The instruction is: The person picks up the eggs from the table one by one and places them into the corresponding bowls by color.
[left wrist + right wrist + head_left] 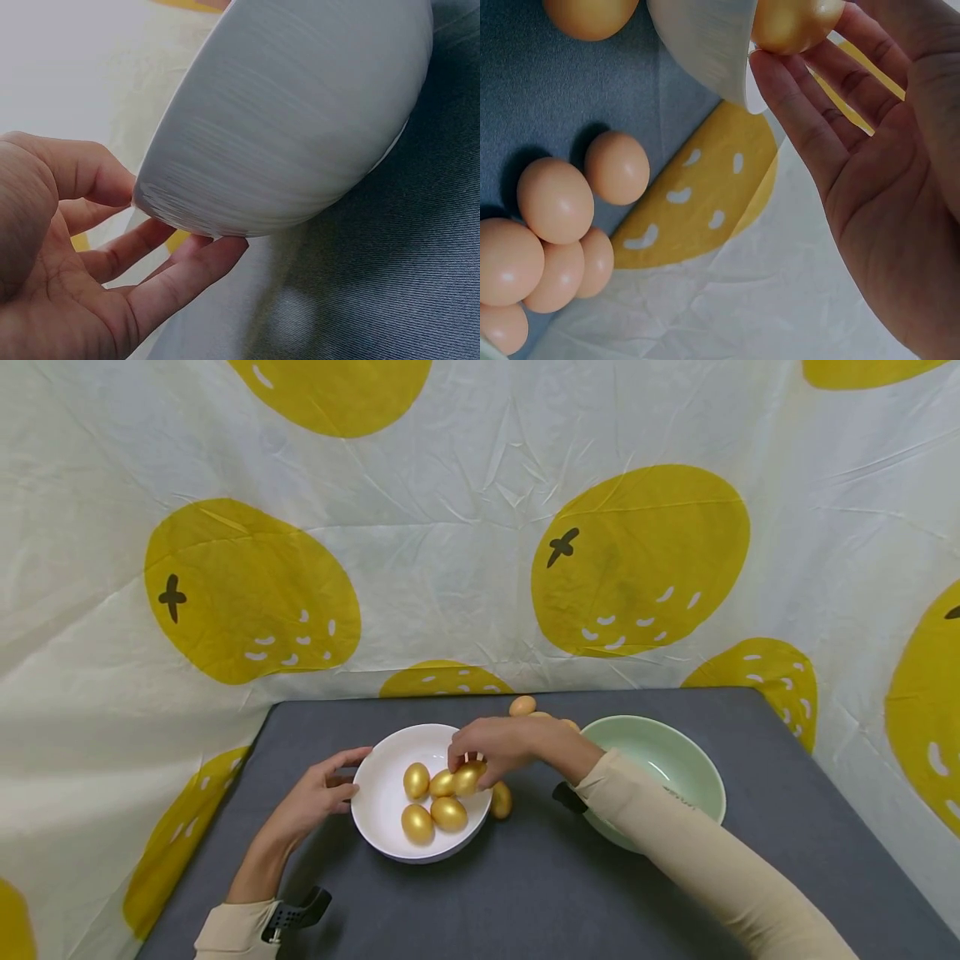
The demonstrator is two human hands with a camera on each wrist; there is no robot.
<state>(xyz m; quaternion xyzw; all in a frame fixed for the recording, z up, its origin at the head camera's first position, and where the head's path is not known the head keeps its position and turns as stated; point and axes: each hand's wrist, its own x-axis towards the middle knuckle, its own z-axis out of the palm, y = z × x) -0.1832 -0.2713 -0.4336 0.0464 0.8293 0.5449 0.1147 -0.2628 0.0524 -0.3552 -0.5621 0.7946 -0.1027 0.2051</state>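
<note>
Beige right sleeve [705, 847] nearest | right hand [501, 742] pinches a golden egg [468, 777] at the white bowl [381, 810]'s right side, near other golden eggs [417, 824] inside | left hand [318, 799] spreads fingers against bowl's outside | step: apparently placing; next: likely gentle release

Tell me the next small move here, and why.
Probably set the gold egg down in the white bowl: the right hand holds it over the bowl, where other gold eggs lie, and the left hand touches the bowl's side.
</note>
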